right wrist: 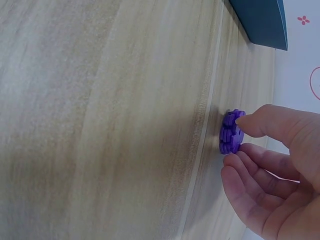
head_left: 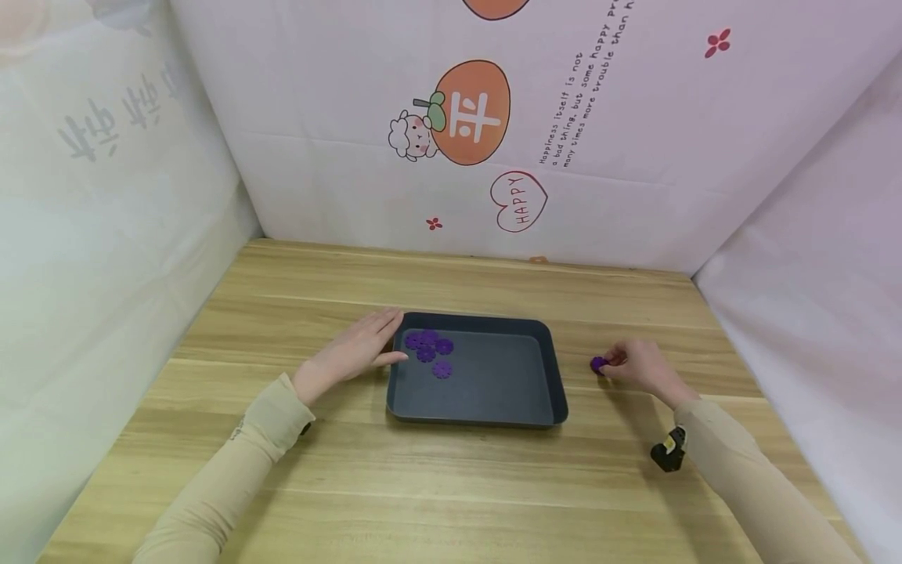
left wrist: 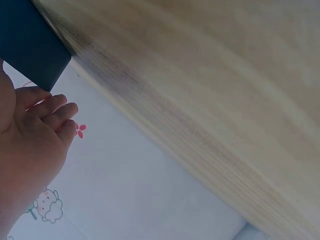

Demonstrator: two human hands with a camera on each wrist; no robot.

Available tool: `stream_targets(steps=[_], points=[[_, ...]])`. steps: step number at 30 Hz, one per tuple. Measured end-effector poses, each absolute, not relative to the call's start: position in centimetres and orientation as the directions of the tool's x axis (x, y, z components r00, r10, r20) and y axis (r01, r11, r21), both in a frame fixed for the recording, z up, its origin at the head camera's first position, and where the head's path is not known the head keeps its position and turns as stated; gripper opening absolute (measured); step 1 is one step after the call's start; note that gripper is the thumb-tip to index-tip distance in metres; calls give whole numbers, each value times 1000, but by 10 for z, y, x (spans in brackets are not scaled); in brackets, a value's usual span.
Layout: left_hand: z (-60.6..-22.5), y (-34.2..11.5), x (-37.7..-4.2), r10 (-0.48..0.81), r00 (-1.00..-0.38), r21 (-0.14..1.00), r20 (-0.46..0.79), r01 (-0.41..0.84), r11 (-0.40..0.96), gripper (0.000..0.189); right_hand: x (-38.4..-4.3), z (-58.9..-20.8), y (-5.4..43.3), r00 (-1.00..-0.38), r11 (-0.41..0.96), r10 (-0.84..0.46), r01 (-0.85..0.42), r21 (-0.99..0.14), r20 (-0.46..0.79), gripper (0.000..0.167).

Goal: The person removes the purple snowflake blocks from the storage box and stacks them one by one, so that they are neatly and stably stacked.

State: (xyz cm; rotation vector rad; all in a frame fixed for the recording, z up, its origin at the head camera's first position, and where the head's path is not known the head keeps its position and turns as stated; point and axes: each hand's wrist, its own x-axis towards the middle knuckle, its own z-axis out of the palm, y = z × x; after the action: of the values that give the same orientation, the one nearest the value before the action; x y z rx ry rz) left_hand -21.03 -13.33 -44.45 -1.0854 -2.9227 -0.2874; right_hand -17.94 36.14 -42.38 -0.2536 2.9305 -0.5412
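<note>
Beige sleeves (head_left: 740,478): one on the near left and one on the near right of the tray (head_left: 493,392); both cut off by the lower border of the head view.
Wrist device (head_left: 668,450): black with a yellow patch, beneath the right cuff, right of the tray; at the left cuff only a dark sliver shows.
Wooden tabletop (head_left: 458,493): surrounds the tray; its nearest part is cut off.
Tray form: dark grey, shallow, rectangular, with rounded corners; only part of it enters each wrist view.
Right hand (head_left: 637,366): right of the tray and apart from it, grasping a purple stack (right wrist: 231,132) between thumb and fingertips.
Stack detail: layered, notched pieces, right of the tray; the thumb hides part of the face, the number of layers is hard to make out, and contact with the wood cannot be told.
Left hand (head_left: 355,345): released, fingers extended against the tray's left wall, thumb reaching over the rim; partly cut off in the left wrist view.
Purple discs (head_left: 441,369): inside the tray, toward its far left; five discernible, some outlines merging where they crowd together.
White backdrop (head_left: 317,180): beyond the tray; its topmost orange print is cut off.
</note>
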Motion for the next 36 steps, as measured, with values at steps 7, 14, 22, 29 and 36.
stream_targets(steps=[7,14,22,29,36], points=[[-445,-134,-210,648,-757,160,82,652,741,79,-182,-424,360,-973,919,-190,-131,-373,-128,26],[-445,-135,-210,649,-755,154,91,655,740,79,-181,-422,358,-978,921,-175,-120,-372,-118,28],[-445,-136,-210,647,-758,163,88,651,741,78,-180,-412,350,-980,907,-181,-133,-399,-84,30],[-446,-135,-212,643,-761,168,81,647,744,79,-181,-401,335,-977,911,-201,-161,-380,-69,28],[-445,-135,-212,645,-759,174,87,649,740,80,-185,-397,318,-971,899,-232,-196,-391,-48,23]])
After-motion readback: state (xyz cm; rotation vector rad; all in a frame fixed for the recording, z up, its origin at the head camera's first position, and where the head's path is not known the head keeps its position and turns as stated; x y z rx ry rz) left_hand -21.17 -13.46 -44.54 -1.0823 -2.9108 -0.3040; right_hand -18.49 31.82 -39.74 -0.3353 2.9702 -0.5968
